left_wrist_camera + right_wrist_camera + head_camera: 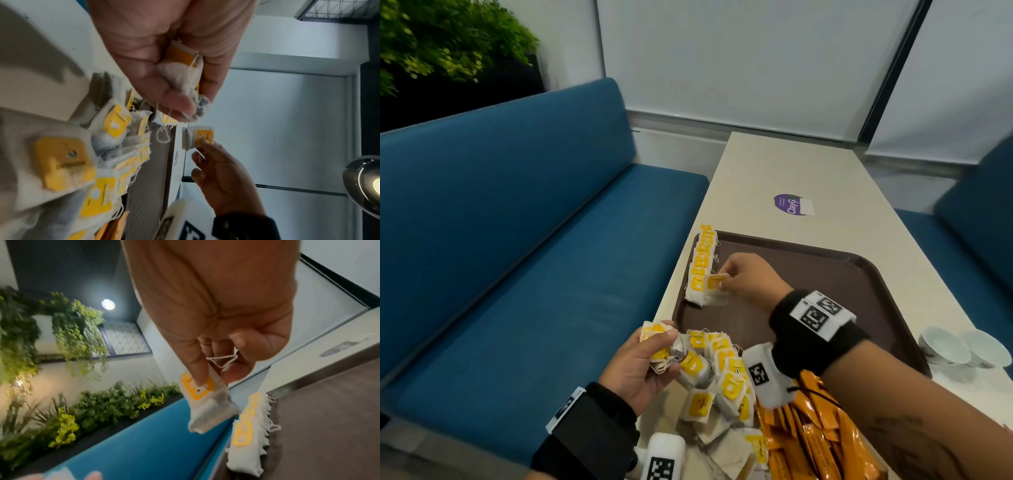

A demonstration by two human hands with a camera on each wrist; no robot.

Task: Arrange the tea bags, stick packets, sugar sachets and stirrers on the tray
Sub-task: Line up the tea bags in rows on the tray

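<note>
A brown tray [825, 274] lies on the cream table. Along its left rim runs a row of white tea bags [700, 263] with yellow tags, also seen in the right wrist view as the row [246, 434]. My right hand [726, 281] pinches one tea bag [715, 289] by its tag, just above the row's near end; this held bag [205, 402] hangs from thumb and forefinger. My left hand [654, 353] grips a bunch of tea bags [185, 73] over the loose pile of tea bags [722, 383] at the tray's near corner. Orange stick packets [815, 431] lie right of the pile.
Two white cups [962, 349] stand right of the tray. A purple sticker [792, 205] marks the table beyond the tray. A blue bench [517, 240] runs along the table's left side, another blue seat [979, 219] at the right. A white wrist device [664, 459] sits low.
</note>
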